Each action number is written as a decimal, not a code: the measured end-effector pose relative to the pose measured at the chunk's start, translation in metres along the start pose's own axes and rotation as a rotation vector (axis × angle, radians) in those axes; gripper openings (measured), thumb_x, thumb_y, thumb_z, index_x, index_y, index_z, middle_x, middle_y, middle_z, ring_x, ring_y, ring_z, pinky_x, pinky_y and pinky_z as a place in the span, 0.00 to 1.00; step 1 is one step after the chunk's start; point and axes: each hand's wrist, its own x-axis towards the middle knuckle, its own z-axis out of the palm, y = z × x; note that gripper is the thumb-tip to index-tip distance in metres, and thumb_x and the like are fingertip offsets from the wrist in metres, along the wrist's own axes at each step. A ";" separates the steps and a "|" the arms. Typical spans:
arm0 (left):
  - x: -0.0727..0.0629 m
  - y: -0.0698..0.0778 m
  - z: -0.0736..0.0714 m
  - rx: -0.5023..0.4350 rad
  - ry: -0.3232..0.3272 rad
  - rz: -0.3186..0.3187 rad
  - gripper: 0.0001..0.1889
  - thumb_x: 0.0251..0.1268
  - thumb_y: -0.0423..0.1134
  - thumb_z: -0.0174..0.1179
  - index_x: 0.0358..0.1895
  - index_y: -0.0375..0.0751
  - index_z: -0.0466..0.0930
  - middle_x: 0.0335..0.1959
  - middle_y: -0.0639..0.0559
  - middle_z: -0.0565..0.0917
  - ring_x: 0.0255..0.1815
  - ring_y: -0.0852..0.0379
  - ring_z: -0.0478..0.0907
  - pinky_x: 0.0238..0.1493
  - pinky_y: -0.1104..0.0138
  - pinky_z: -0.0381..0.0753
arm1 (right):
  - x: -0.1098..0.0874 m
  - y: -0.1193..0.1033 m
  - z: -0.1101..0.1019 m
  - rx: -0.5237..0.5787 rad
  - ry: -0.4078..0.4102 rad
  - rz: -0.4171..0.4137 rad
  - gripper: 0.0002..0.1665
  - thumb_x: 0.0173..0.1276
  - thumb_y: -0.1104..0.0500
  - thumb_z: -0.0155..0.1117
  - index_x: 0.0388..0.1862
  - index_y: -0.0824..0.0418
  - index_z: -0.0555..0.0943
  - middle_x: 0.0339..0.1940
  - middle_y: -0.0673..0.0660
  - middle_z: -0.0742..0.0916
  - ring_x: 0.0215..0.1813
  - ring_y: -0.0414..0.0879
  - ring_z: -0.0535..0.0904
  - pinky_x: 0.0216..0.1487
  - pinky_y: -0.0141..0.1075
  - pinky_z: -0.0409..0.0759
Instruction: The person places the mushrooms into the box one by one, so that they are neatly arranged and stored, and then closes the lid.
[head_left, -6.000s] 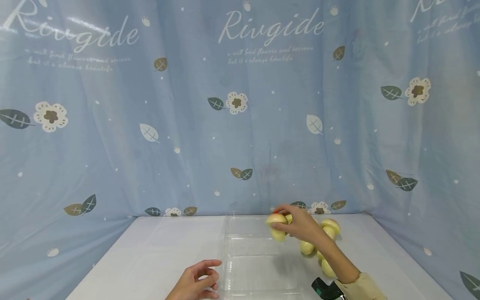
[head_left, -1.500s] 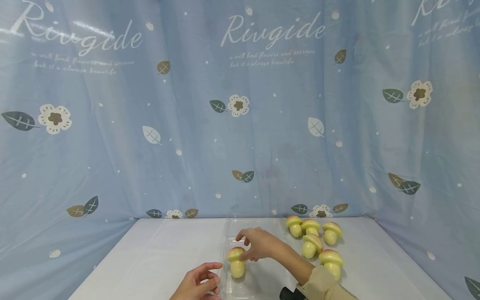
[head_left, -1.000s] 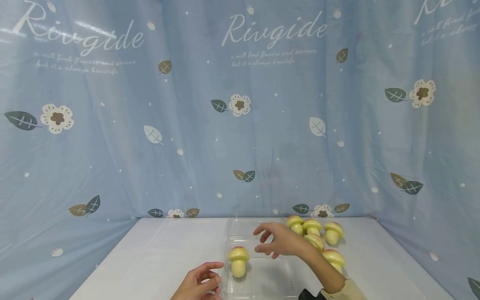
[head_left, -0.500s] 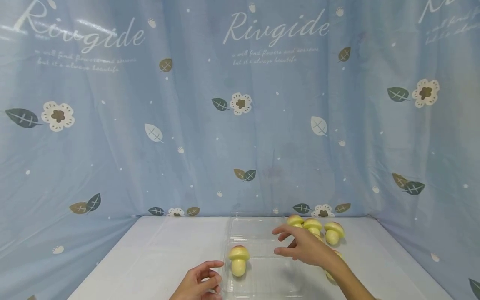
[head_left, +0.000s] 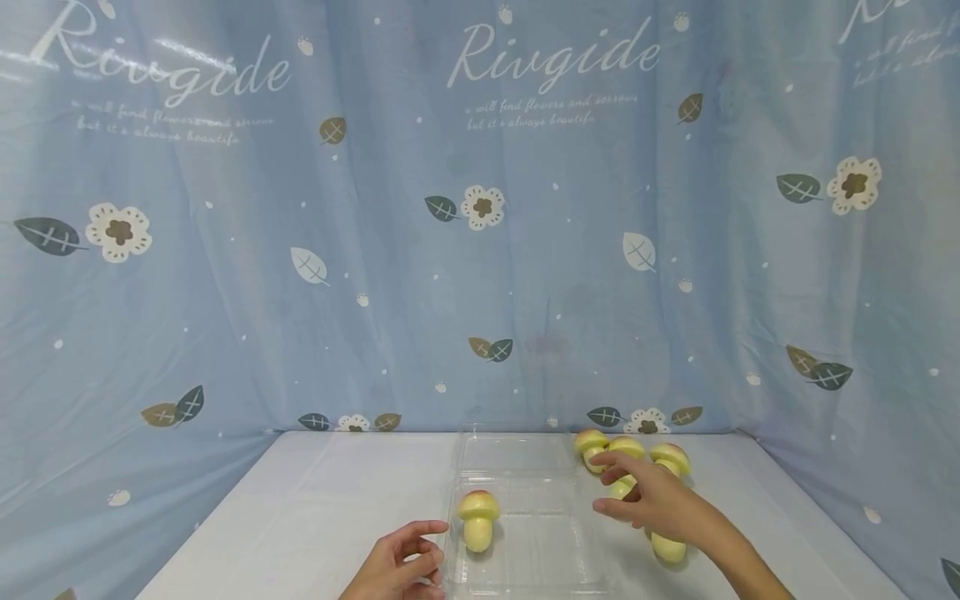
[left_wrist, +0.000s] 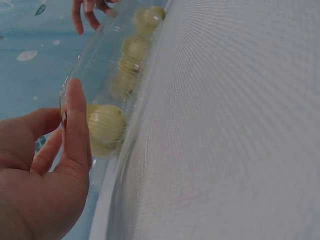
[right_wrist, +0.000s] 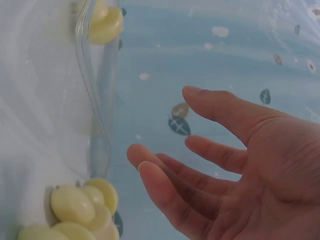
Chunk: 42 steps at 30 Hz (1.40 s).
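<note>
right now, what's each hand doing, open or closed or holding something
Left hand: at the clear tray's edge; can't tell whether it's gripping.
Right hand: open, holding nothing, near the mushroom-shaped pieces.

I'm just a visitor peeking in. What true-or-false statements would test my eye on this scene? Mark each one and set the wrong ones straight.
1. One mushroom-shaped piece lies in the clear plastic container. True.
2. The right hand has a piece in its grip. False: its fingers are apart and hold nothing.
3. The left hand is at the container's left edge. True.
4. Every piece is in the container. False: other mushroom-shaped pieces lie on the white table, to the container's right.
5. The curtain behind is blue, with leaf and flower prints. True.
6. The pieces are dark brown all over. False: they are pale yellow, with reddish tints on some caps.
</note>
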 end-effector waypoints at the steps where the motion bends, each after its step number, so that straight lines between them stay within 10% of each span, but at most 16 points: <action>1: 0.000 0.000 0.000 0.001 0.000 0.000 0.28 0.69 0.39 0.61 0.68 0.29 0.66 0.38 0.52 0.79 0.35 0.59 0.81 0.40 0.65 0.88 | -0.002 0.002 -0.002 0.006 0.001 0.002 0.38 0.66 0.48 0.68 0.70 0.60 0.67 0.56 0.65 0.80 0.37 0.47 0.85 0.27 0.39 0.83; 42: 0.000 0.001 -0.002 -0.016 -0.012 -0.001 0.28 0.69 0.38 0.60 0.68 0.29 0.66 0.39 0.53 0.79 0.36 0.60 0.80 0.41 0.65 0.88 | -0.040 0.045 -0.055 -0.003 0.000 0.128 0.43 0.69 0.51 0.65 0.74 0.68 0.59 0.57 0.76 0.78 0.33 0.54 0.85 0.26 0.41 0.83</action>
